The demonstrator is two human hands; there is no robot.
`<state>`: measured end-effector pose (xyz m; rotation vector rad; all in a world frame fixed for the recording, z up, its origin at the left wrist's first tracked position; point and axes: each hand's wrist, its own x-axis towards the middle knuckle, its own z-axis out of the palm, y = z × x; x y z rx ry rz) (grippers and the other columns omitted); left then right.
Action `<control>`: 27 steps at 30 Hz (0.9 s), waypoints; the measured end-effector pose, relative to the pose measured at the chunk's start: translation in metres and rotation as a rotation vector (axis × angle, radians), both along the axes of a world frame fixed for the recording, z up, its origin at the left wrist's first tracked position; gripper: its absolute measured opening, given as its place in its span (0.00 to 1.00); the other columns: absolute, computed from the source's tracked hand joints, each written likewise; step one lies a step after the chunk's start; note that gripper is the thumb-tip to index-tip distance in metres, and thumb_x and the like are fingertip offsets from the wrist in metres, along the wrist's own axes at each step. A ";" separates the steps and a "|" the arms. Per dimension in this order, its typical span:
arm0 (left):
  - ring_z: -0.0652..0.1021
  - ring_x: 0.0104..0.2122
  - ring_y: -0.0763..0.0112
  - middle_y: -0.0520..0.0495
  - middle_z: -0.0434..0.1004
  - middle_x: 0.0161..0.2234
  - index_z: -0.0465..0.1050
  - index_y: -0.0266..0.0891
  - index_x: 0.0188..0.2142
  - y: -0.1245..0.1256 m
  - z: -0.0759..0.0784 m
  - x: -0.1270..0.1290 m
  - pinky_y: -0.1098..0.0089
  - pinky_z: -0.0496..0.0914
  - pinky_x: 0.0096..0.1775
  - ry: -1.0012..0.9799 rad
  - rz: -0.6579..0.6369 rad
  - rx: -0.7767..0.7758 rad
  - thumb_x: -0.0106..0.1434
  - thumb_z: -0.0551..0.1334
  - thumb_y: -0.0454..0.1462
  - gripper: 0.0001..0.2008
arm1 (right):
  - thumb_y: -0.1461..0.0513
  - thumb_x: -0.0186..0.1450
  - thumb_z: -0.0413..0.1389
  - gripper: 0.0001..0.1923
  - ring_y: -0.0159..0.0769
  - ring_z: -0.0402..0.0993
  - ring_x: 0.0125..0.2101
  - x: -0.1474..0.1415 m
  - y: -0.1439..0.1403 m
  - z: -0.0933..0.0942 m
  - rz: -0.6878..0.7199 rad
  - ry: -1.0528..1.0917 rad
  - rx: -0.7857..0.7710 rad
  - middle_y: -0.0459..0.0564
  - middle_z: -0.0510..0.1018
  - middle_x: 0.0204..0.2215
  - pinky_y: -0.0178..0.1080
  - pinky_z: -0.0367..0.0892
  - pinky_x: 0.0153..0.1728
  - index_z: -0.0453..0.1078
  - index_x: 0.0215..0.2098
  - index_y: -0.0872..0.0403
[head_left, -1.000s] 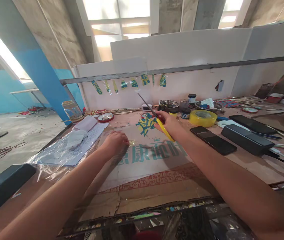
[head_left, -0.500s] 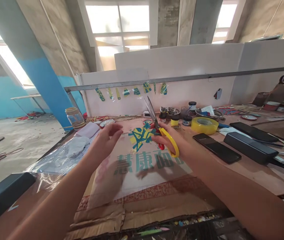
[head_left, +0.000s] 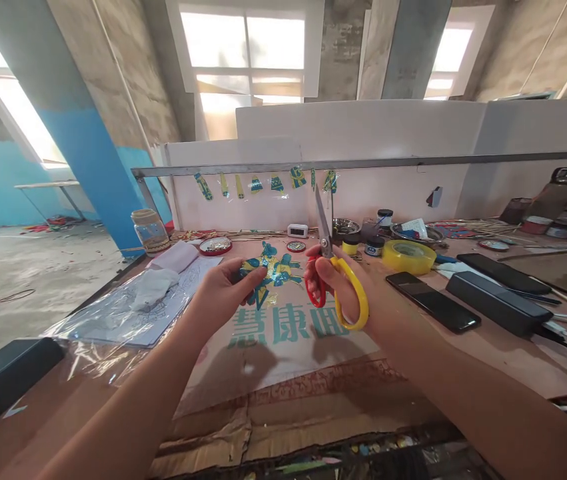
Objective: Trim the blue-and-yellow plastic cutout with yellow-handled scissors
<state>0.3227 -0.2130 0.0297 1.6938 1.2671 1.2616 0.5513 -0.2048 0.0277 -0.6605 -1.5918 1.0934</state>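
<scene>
My right hand (head_left: 346, 293) holds scissors (head_left: 333, 267) with a red and a yellow handle loop, blades pointing up and closed. My left hand (head_left: 223, 293) is raised above the table and pinches a small shiny, transparent-edged piece with blue and yellow pattern (head_left: 250, 267). Both hands hover over a flattened cardboard sheet (head_left: 283, 347) with teal characters and a blue-yellow printed figure (head_left: 278, 270).
A yellow tape roll (head_left: 408, 255), two black phones (head_left: 433, 301), a black bar-shaped box (head_left: 493, 293), small paint jars (head_left: 374, 245), metal bowls and a glass jar (head_left: 149, 230) stand on the table. Plastic-covered paper (head_left: 128, 310) lies left. Cut pieces hang on a rail (head_left: 263, 183).
My left hand lifted off the cardboard with the small patterned piece pinched. My right hand swung the scissors from tilted to upright and drew them closer.
</scene>
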 end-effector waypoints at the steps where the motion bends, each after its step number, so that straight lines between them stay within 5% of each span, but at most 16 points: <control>1: 0.67 0.20 0.75 0.55 0.67 0.19 0.74 0.39 0.30 -0.001 0.000 0.001 0.73 0.58 0.23 0.000 0.003 0.004 0.58 0.68 0.55 0.21 | 0.42 0.64 0.58 0.24 0.30 0.69 0.24 0.002 0.004 -0.001 0.001 0.022 -0.008 0.43 0.71 0.28 0.34 0.66 0.21 0.62 0.44 0.50; 10: 0.72 0.24 0.73 0.52 0.76 0.25 0.78 0.39 0.33 -0.007 -0.004 0.014 0.74 0.64 0.25 0.075 -0.067 -0.069 0.56 0.71 0.53 0.19 | 0.58 0.61 0.64 0.17 0.29 0.73 0.29 0.006 0.003 0.004 -0.041 -0.078 0.068 0.43 0.72 0.32 0.37 0.76 0.34 0.66 0.45 0.49; 13: 0.74 0.26 0.73 0.51 0.78 0.28 0.78 0.39 0.36 -0.003 -0.005 0.013 0.75 0.66 0.27 0.025 -0.112 -0.094 0.54 0.73 0.51 0.19 | 0.56 0.62 0.63 0.15 0.30 0.74 0.32 0.002 0.001 0.001 -0.041 -0.050 0.093 0.43 0.71 0.33 0.37 0.77 0.35 0.65 0.44 0.49; 21: 0.71 0.21 0.76 0.53 0.76 0.24 0.78 0.40 0.38 -0.004 -0.002 0.010 0.77 0.65 0.23 -0.104 0.052 0.019 0.55 0.71 0.52 0.20 | 0.42 0.61 0.61 0.27 0.33 0.74 0.28 0.004 0.012 -0.002 -0.066 -0.041 0.103 0.45 0.74 0.31 0.36 0.70 0.26 0.63 0.45 0.51; 27: 0.70 0.20 0.77 0.54 0.73 0.21 0.78 0.39 0.36 -0.004 -0.002 0.012 0.77 0.62 0.22 -0.033 0.020 0.002 0.56 0.71 0.52 0.19 | 0.50 0.60 0.65 0.21 0.31 0.72 0.26 0.005 0.008 0.001 -0.078 -0.108 0.117 0.42 0.73 0.28 0.36 0.68 0.26 0.63 0.44 0.50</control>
